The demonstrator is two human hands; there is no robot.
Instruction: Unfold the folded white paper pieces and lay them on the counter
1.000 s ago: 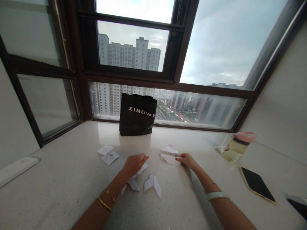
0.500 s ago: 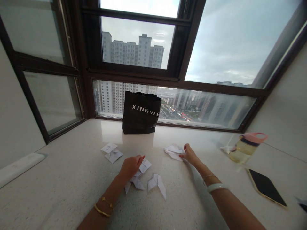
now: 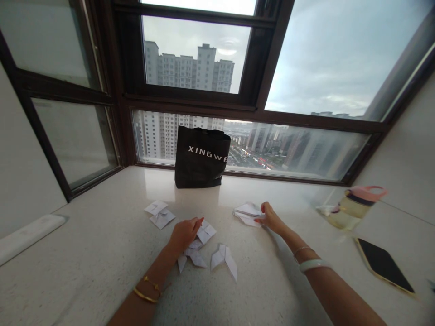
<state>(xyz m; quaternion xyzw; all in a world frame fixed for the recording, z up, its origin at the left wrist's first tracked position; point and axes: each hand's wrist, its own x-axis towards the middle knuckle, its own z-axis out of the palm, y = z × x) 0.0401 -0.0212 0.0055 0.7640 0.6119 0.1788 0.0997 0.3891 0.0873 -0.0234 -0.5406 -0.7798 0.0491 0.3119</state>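
Observation:
My left hand (image 3: 183,234) rests on a folded white paper piece (image 3: 205,232) on the pale stone sill, fingers curled over its edge. My right hand (image 3: 271,217) pinches the near end of another folded white paper shape (image 3: 246,210) further right. A third folded paper (image 3: 224,259) lies just in front of my left hand. Two small folded papers (image 3: 159,213) lie further left, out of reach of both hands.
A black paper bag (image 3: 201,157) with white letters stands at the window. A clear bottle with a pink lid (image 3: 353,207) stands at the right, a phone (image 3: 384,266) lies face up near it. A white strip (image 3: 29,232) sits at the left edge.
My right hand has slid the folded paper a little away from me, toward the window. My left hand has stayed on its paper. The camera has tilted slightly.

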